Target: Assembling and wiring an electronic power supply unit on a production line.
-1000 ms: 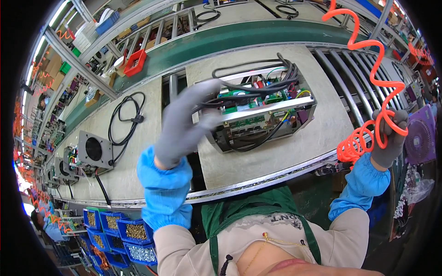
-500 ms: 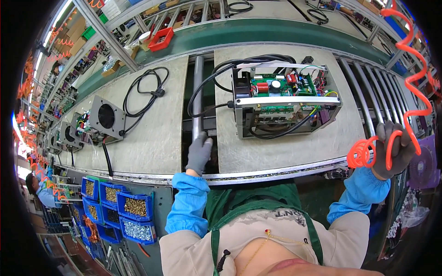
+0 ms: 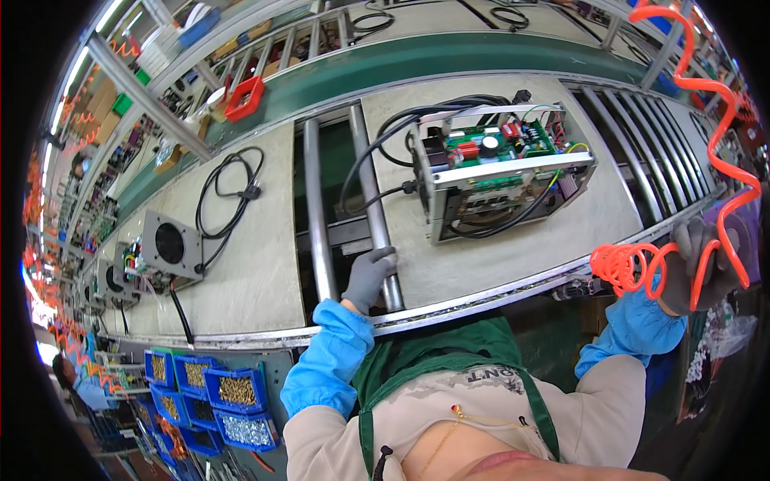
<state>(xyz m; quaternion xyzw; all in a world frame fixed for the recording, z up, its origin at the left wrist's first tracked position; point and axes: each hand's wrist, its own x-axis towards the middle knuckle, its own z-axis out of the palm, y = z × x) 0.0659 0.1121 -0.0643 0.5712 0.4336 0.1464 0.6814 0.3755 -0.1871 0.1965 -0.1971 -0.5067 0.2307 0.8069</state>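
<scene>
My left hand (image 3: 370, 280), in a grey glove, lies at the left edge of a flat board (image 3: 449, 280), over a metal roller (image 3: 377, 216). Its fingers are bent and pressed together against that edge. On the board sits an open-framed electrical unit (image 3: 505, 172) with green circuit boards, a fan and a looped black power cord (image 3: 381, 152). Off to the right, my gloved right hand (image 3: 706, 260) is closed around an orange coiled hose (image 3: 630, 268), whose loops cross the fingers. Whether it also grips a tool is hidden.
A second board (image 3: 265, 280) at left carries a fan-fronted unit (image 3: 170, 244) and a coiled cord (image 3: 228, 188). Blue bins (image 3: 237, 390) of screws and small parts stand below left. A red tray (image 3: 245, 99) lies beyond the line. More rollers (image 3: 642, 152) run at right.
The gap between the two boards has widened, showing another roller. My left hand has moved right and nearer, staying at the right board's edge. My right hand has shifted slightly right with the hose.
</scene>
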